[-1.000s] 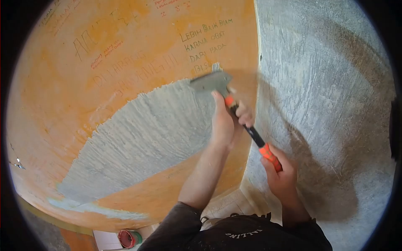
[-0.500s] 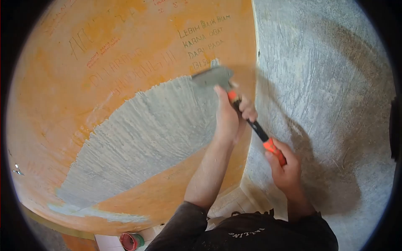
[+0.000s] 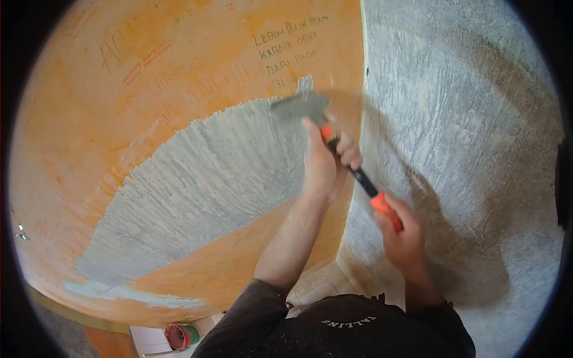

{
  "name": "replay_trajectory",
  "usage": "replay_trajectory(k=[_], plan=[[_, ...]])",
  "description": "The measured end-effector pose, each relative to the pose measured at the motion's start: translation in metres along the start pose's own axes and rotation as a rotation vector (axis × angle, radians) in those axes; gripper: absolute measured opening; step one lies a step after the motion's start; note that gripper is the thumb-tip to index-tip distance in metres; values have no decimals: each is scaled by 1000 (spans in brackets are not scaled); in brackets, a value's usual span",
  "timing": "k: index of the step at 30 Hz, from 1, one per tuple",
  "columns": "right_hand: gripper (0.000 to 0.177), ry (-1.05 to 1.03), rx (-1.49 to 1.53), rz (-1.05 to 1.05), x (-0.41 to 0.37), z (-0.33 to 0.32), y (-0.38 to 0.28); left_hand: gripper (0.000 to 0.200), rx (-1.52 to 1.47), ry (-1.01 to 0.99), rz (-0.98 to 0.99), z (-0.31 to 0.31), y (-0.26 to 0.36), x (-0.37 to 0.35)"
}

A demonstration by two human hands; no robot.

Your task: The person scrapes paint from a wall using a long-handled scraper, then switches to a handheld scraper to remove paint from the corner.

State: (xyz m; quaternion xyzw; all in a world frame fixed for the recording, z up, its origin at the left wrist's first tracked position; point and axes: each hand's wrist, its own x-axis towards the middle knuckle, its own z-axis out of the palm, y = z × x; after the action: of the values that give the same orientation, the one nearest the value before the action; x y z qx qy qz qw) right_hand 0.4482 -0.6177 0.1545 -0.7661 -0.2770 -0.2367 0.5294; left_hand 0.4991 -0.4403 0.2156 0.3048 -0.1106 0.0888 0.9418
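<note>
Two hands point(image 3: 323, 164) w/ one hatchet point(image 3: 302, 108), one wall point(image 3: 197, 185).

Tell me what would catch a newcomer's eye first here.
Probably the big gray patch, its jagged upper edge standing out against the orange wall left of the corner. Next, the long-handled scraper at the patch's upper right, with the left hand near its blade and the right hand on its orange grip. Handwriting runs across the wall above.
</note>
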Motion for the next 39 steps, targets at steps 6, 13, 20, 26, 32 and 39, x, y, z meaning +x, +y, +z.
replay_trajectory(k=[6,13,20,26,32,39], plan=[[30,27,32,2,18,7,-5,59,133,-164,70,4,12,21],[30,-9,-16,-92,-11,5,11,65,-13,13,-31,-15,-7,-9],[31,-4,41,25,15,0,-5,68,94,-39,19,12,13,16],[30,13,48,-75,12,9,6,70,137,-117,-11,-4,8,12],[30,23,48,-41,18,4,-10,67,139,-59,24,12,16,12],[31,-18,79,23,26,7,-11,70,187,-126,-20,9,25,24]])
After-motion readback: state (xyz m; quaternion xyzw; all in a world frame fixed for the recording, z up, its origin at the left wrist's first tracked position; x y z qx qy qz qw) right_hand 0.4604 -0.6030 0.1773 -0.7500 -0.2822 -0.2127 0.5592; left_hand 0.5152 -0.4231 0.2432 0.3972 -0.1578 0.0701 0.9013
